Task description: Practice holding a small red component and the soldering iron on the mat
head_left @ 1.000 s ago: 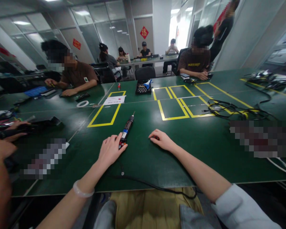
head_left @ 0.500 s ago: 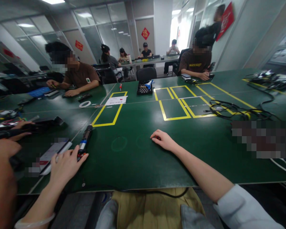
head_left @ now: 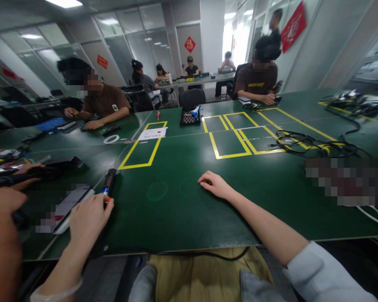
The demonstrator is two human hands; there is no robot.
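My left hand (head_left: 90,216) is closed around the near end of a dark tube-shaped tool (head_left: 108,179) with a blue band. A bit of orange shows beside the thumb, and the palm hides the rest of that end. The tool lies on the green table, pointing away from me. Left of this hand is a phone-like slab (head_left: 74,203) with a pale edge. My right hand (head_left: 216,184) rests on the table with its fingers curled in. Whether something small is under those fingers is hidden. Faint circles (head_left: 157,191) mark the tabletop between my hands.
Yellow tape frames (head_left: 233,156) mark the green table (head_left: 176,226). Black cables (head_left: 302,142) lie tangled at right. A black tray (head_left: 190,116), white tape roll (head_left: 111,139) and paper sheet (head_left: 153,133) lie farther back. A neighbour's arm (head_left: 3,226) reaches in at left; other people sit across.
My left hand has closed over the near end of the tube-shaped tool, covering more of it, and the tool has shifted slightly left. My right hand keeps its place.
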